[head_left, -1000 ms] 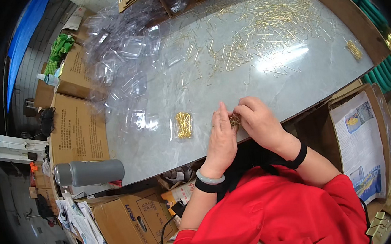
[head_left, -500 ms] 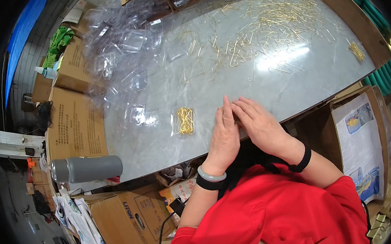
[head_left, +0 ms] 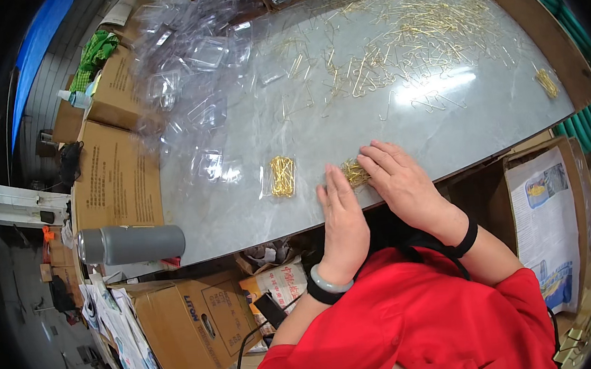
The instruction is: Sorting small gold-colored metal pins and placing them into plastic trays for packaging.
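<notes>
Between my two hands, near the front edge of the table, lies a small bundle of gold wire hooks (head_left: 355,173). My left hand (head_left: 344,226) rests at its left side, fingers stretched out and pointing away from me. On the other side my right hand (head_left: 404,184) lies with straight fingers, its fingertips against the bundle. Both hands are open, and part of the bundle is hidden by the right fingers. To the left sits a clear plastic pack (head_left: 282,177) filled with gold hooks.
Many loose gold hooks (head_left: 429,28) are strewn over the far right of the grey table (head_left: 243,220). Clear plastic packs (head_left: 196,67) pile up at the far left. A grey bottle (head_left: 137,244) lies at the left edge; another hook bundle (head_left: 546,83) sits at far right.
My hands have moved apart from a pressed-together pose, and the hook bundle between them now shows. The left hand has drawn back a little towards me.
</notes>
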The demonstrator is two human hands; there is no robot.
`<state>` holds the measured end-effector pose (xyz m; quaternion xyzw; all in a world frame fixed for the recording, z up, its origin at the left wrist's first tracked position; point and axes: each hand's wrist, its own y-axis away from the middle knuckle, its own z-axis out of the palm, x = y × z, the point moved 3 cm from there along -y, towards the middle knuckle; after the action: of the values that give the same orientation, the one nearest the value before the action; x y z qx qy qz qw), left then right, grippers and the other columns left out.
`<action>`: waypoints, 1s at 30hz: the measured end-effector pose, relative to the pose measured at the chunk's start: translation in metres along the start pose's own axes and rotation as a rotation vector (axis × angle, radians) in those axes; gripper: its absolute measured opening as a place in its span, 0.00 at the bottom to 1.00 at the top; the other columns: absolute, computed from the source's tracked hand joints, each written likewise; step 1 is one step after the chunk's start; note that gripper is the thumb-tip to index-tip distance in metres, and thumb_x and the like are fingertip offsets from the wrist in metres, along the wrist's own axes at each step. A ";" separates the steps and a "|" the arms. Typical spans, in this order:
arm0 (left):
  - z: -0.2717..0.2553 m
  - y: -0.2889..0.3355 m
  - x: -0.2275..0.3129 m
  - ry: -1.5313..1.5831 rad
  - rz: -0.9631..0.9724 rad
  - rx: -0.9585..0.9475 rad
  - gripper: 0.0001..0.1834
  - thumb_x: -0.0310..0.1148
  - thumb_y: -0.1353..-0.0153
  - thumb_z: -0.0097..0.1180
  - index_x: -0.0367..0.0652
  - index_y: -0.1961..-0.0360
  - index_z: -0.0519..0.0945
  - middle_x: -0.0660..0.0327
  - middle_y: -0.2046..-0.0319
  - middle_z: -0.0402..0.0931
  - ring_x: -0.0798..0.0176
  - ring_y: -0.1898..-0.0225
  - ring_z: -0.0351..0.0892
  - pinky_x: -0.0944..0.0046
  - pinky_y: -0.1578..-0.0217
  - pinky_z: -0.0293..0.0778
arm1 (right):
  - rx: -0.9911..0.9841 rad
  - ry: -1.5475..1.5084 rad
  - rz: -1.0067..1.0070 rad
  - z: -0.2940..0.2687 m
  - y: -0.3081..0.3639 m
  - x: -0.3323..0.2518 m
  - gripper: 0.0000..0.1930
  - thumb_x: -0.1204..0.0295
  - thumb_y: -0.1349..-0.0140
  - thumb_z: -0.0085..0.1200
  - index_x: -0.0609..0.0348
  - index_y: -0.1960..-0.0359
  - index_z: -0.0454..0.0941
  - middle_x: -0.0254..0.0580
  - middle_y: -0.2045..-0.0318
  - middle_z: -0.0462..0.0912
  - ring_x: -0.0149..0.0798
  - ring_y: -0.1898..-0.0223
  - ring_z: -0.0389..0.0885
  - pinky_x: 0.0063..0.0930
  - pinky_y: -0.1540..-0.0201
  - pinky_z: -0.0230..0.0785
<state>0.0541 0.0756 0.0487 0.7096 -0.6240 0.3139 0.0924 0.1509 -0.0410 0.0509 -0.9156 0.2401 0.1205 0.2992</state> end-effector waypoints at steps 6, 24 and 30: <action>0.016 -0.020 0.004 -0.077 0.098 -0.004 0.40 0.13 0.42 0.45 0.19 0.28 0.47 0.26 0.29 0.46 0.29 0.25 0.44 0.35 0.27 0.45 | -0.010 -0.037 0.046 -0.001 0.000 0.000 0.22 0.75 0.41 0.57 0.66 0.43 0.75 0.51 0.41 0.76 0.54 0.36 0.71 0.44 0.33 0.66; 0.002 -0.033 -0.015 -0.076 0.227 -0.099 0.29 0.19 0.38 0.47 0.24 0.34 0.63 0.37 0.36 0.60 0.34 0.30 0.58 0.43 0.29 0.58 | 0.108 -0.498 0.220 -0.010 -0.009 -0.009 0.25 0.83 0.38 0.48 0.70 0.36 0.67 0.59 0.37 0.70 0.62 0.35 0.68 0.44 0.33 0.65; 0.006 -0.030 -0.014 -0.035 0.235 0.033 0.27 0.20 0.34 0.48 0.28 0.34 0.64 0.37 0.34 0.60 0.32 0.32 0.61 0.46 0.34 0.65 | 0.037 0.028 0.076 0.002 0.002 -0.017 0.25 0.81 0.40 0.52 0.68 0.39 0.71 0.53 0.42 0.77 0.58 0.37 0.73 0.45 0.36 0.70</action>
<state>0.0838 0.0906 0.0440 0.6383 -0.6994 0.3201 0.0322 0.1349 -0.0348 0.0545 -0.9016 0.2813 0.1144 0.3081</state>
